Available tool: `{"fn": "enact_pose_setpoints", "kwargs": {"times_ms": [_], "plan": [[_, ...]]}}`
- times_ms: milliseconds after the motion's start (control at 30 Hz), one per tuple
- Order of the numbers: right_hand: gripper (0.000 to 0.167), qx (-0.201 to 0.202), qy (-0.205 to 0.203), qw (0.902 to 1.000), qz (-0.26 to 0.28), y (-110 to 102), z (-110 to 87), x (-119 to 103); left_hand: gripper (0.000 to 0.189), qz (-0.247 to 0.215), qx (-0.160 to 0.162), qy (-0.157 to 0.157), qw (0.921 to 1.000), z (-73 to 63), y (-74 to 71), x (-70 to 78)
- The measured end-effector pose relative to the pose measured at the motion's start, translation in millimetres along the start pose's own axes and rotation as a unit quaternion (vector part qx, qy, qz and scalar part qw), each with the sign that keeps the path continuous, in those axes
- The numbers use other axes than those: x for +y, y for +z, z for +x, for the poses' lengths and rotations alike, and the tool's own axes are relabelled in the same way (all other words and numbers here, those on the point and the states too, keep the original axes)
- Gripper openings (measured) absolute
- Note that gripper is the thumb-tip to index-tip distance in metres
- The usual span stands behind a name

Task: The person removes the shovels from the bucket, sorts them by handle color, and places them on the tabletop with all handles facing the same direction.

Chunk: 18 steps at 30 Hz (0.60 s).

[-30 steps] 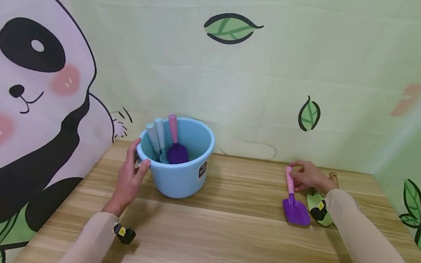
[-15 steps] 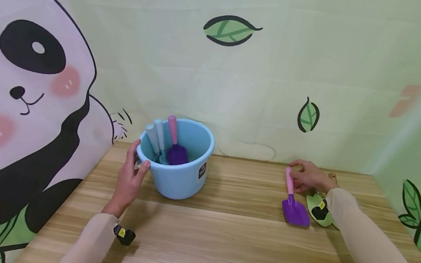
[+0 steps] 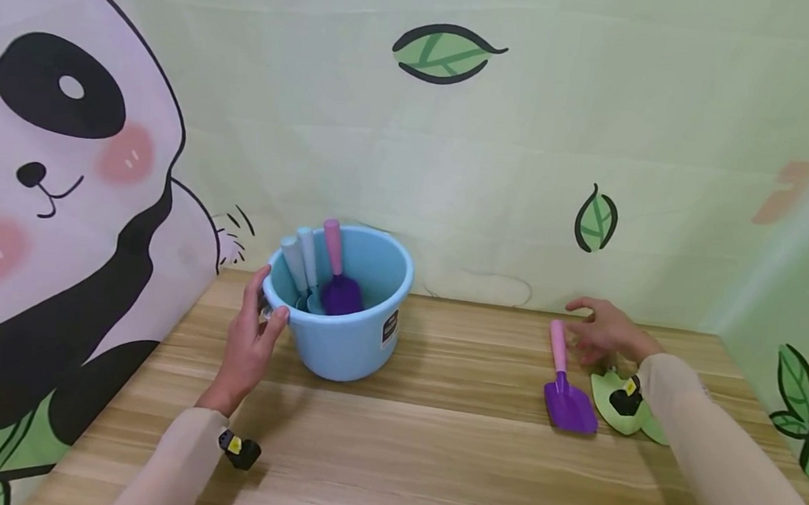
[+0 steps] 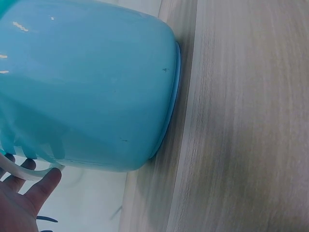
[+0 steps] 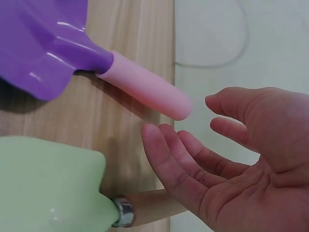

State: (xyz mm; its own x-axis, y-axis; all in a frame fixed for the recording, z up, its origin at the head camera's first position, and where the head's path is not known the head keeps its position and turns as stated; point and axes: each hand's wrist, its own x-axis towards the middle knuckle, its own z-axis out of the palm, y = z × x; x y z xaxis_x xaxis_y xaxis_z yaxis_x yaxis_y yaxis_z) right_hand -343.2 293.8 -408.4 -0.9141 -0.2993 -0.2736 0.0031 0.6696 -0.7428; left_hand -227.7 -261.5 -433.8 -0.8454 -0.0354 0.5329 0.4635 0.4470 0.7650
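On the left of the wooden table stands a light blue bucket (image 3: 343,347), its rim held by my left hand (image 3: 249,343), thumb on the near side. The left wrist view has the bucket's side (image 4: 91,87) filling the upper left, with my left fingers (image 4: 42,189) at its rim. My right hand (image 3: 605,333) is spread beside a toy shovel (image 3: 569,404) with purple blade and pink handle (image 5: 147,89); in the right wrist view its fingertips are apart from that handle. Below the hand lies a green-bladed shovel (image 5: 48,186) with a wooden handle (image 5: 157,207).
Inside the bucket lean a purple shovel with a pink handle (image 3: 332,245) and two light blue handled tools (image 3: 294,260). Another green piece (image 3: 656,431) shows under the right sleeve. A printed cloth wall (image 3: 498,149) rises at the table's back edge.
My right hand has let go of the pink handle and moved slightly right, its fingers opening. The shovel stays on the table. My left hand and the bucket have not visibly moved.
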Motion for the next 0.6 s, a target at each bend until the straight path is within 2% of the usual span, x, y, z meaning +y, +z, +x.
{"fn": "enact_pose_setpoints", "kwargs": {"times_ms": [600], "plan": [[0.055,0.005,0.0,0.9996,-0.028,-4,-2.9,-12,0.064,0.004,0.001,-0.001,1.0,-0.5,-0.8,-0.1]]}}
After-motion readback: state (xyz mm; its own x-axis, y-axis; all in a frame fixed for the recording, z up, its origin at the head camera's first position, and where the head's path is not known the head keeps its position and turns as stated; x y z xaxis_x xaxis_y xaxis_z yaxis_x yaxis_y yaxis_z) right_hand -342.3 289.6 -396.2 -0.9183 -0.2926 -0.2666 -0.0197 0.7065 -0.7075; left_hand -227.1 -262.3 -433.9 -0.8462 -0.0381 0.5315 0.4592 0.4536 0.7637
